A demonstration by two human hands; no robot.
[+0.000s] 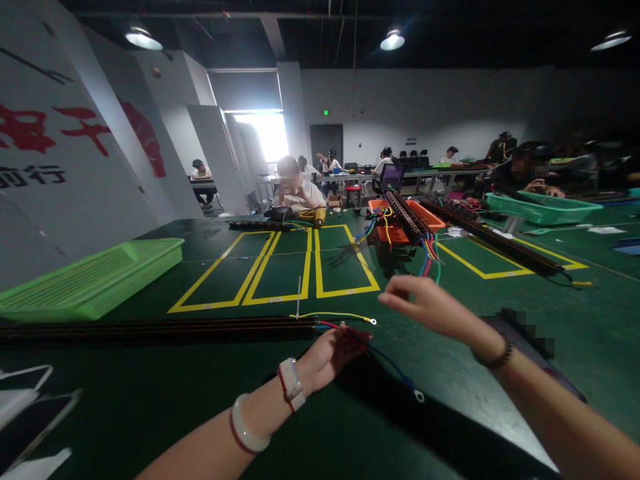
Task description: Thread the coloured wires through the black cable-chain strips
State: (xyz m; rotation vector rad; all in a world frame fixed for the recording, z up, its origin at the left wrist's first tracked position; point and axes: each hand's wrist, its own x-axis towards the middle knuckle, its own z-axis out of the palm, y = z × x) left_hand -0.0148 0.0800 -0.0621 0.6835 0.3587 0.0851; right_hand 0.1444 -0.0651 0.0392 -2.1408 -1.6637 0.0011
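On its far side, the long dark bar (160,330) is bordered by a strip of green tabletop (150,393), past which yellow taped frames (370,271) are marked out. Its left end is cut off by the edge of the view, and beyond that part a light green basket (140,267) is set. To the right of the bar, a stretch of tabletop is left before a dark flat object, partly hidden by the right arm, is reached.

Well beyond the bar and to its right, an orange basket (393,234) is crossed by another dark bar (406,219) with coloured wires. A person in white (313,195) is seated beyond the frames. The room is lit by ceiling lamps (393,41) and a bright window (265,137), far behind the bar.

At the bar's right end, a red wire (326,325) is touched by the left hand (333,357), its fingers extended; whether it is gripped cannot be told. From there a dark blue wire (393,368) is run nearer than the bar. A yellow-green wire (345,315) is stretched just beyond the bar's end. The right hand (415,303) is held raised to the bar's right, fingers loosely bent; whether the fingertips meet cannot be told.
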